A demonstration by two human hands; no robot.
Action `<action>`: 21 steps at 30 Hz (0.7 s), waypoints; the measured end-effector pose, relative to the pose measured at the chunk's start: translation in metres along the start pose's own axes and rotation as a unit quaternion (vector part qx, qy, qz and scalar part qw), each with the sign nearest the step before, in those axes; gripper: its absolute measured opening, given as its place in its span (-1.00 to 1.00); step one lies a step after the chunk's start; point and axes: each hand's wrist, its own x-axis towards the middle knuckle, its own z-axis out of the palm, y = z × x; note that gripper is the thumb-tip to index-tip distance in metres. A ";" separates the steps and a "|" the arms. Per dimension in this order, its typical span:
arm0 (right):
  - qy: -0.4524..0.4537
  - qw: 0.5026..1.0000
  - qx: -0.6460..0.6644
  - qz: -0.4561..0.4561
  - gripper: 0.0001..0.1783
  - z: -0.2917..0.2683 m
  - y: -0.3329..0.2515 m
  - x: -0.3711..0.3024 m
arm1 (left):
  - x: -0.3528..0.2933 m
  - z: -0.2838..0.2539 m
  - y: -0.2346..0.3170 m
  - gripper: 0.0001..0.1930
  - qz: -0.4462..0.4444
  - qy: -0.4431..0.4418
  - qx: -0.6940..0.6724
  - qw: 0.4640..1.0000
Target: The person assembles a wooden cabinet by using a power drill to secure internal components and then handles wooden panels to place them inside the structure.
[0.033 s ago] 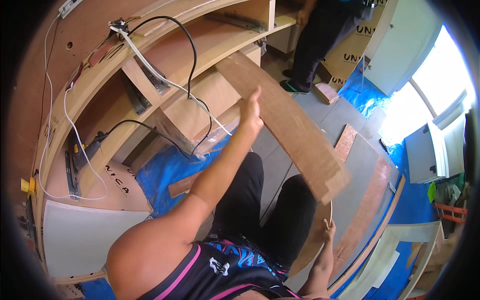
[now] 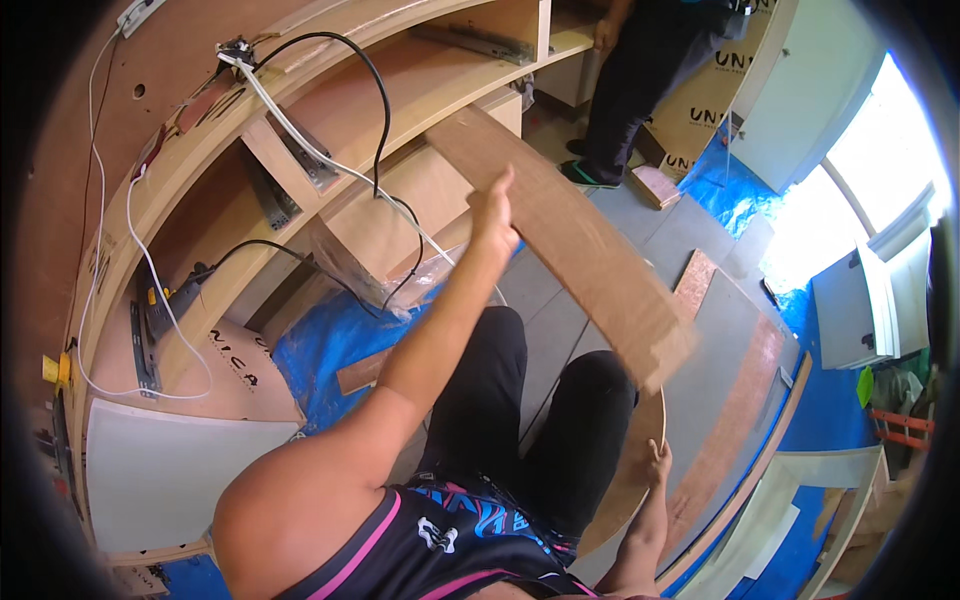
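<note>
A long, thin brown plywood strip (image 2: 570,240) slants across the middle, from the curved wooden cabinet down to above my right knee. My left hand (image 2: 494,212) is closed round its left edge, thumb up along the face. The strip's near end is ragged and slightly blurred. Below it, a bent thin plywood length (image 2: 628,490) curves down beside my right thigh; I cannot tell whether it belongs to the same strip. My right hand (image 2: 655,465) pinches the outer edge of this bent length. The strip's far end lies in front of the cabinet drawer front.
The curved cabinet frame (image 2: 300,205) with black and white cables (image 2: 385,120) runs along the left. A power tool (image 2: 172,300) rests in a compartment. Another person (image 2: 640,80) stands at the back. Plywood pieces (image 2: 730,420), blue sheeting (image 2: 820,410) and white panels (image 2: 850,310) lie right.
My left hand and the plywood strip have shifted slightly left. The strip's near end has dipped a little. My right hand has hardly moved.
</note>
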 end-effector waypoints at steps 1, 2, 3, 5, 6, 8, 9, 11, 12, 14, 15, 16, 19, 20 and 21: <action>0.006 0.999 0.008 -0.037 -0.46 -0.004 0.003 0.004 | 0.018 -0.007 0.009 -0.42 0.028 0.015 0.005 0.999; 0.076 0.990 -0.097 -0.067 -0.41 -0.008 0.007 0.006 | 0.037 -0.011 0.020 -0.42 0.012 0.004 0.010 1.000; 0.114 0.973 -0.197 -0.047 -0.36 -0.011 0.011 0.004 | 0.053 -0.016 0.031 -0.48 0.005 0.023 0.012 1.000; 0.145 0.940 -0.305 -0.043 -0.20 -0.015 0.022 -0.015 | 0.065 -0.037 0.041 -0.53 0.001 0.043 0.011 0.999; 0.160 0.908 -0.387 -0.014 -0.04 -0.008 0.028 -0.023 | 0.074 -0.043 0.050 -0.55 0.025 0.017 0.017 0.999; 0.127 0.837 -0.531 0.042 0.24 0.013 0.042 -0.047 | 0.080 -0.059 0.067 -0.57 0.077 -0.012 0.036 0.996; 0.057 0.805 -0.582 0.096 0.35 0.027 0.052 -0.068 | 0.081 -0.065 0.072 -0.57 0.046 -0.018 0.044 0.998; 0.090 0.799 -0.591 0.065 0.38 0.039 0.053 -0.082 | 0.084 -0.075 0.079 -0.52 0.088 0.036 0.009 0.995; 0.077 0.796 -0.592 0.104 0.40 0.046 0.053 -0.085 | 0.086 -0.078 0.083 -0.50 0.103 0.059 0.031 0.992; 0.105 0.806 -0.581 0.041 0.39 0.058 0.052 -0.092 | 0.093 -0.082 0.095 -0.51 0.106 0.046 0.046 0.992; 0.096 0.814 -0.571 0.041 0.37 0.059 0.050 -0.094 | 0.093 -0.086 0.096 -0.51 0.141 0.070 0.048 0.986; 0.119 0.785 -0.608 0.022 0.33 0.064 0.051 -0.093 | 0.094 -0.088 0.100 -0.49 0.131 0.049 0.050 0.989; 0.160 0.749 -0.642 -0.035 0.29 0.066 0.056 -0.091 | 0.088 -0.096 0.099 -0.50 0.154 0.007 0.018 0.988; 0.167 0.750 -0.636 -0.068 0.29 0.067 0.058 -0.091 | 0.086 -0.098 0.098 -0.51 0.180 0.019 0.013 0.983; 0.187 0.755 -0.621 -0.099 0.27 0.067 0.061 -0.091 | 0.083 -0.099 0.097 -0.51 0.156 0.013 0.024 0.987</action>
